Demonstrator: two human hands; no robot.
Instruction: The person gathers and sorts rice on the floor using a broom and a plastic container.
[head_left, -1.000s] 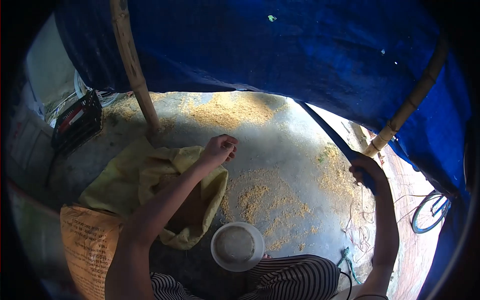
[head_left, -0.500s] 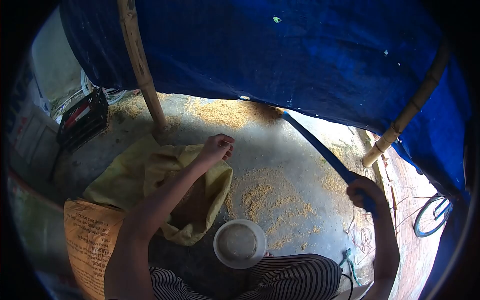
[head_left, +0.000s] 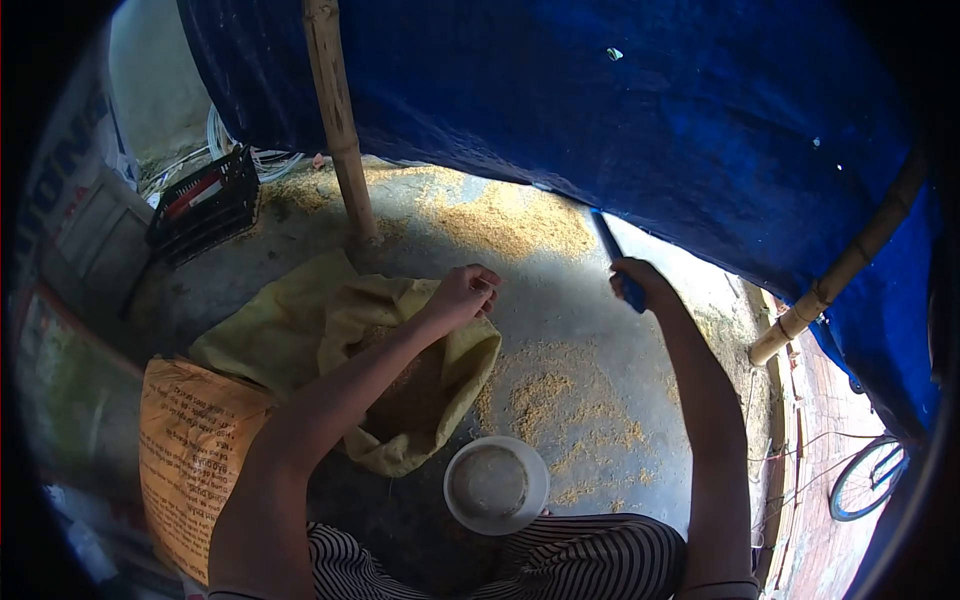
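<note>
My left hand hovers over the rim of an open yellowish sack, its fingers loosely curled in with nothing visible in them. Brownish loose material shows inside the sack. My right hand is wrapped round the blue handle of a broom, whose far end is hidden behind the blue tarp. Yellow grain or husk lies in a heap along the tarp's lower edge. More of it is scattered nearer me, by a round white basin.
The blue tarp hangs across the front between two bamboo poles. A black crate stands at the left, an orange printed bag lies near my left arm, and a bicycle wheel shows at far right.
My right hand has moved forward and left, pushing the broom further behind the tarp, so its far end is now out of sight. My left hand stays curled above the sack; the view has shifted slightly.
</note>
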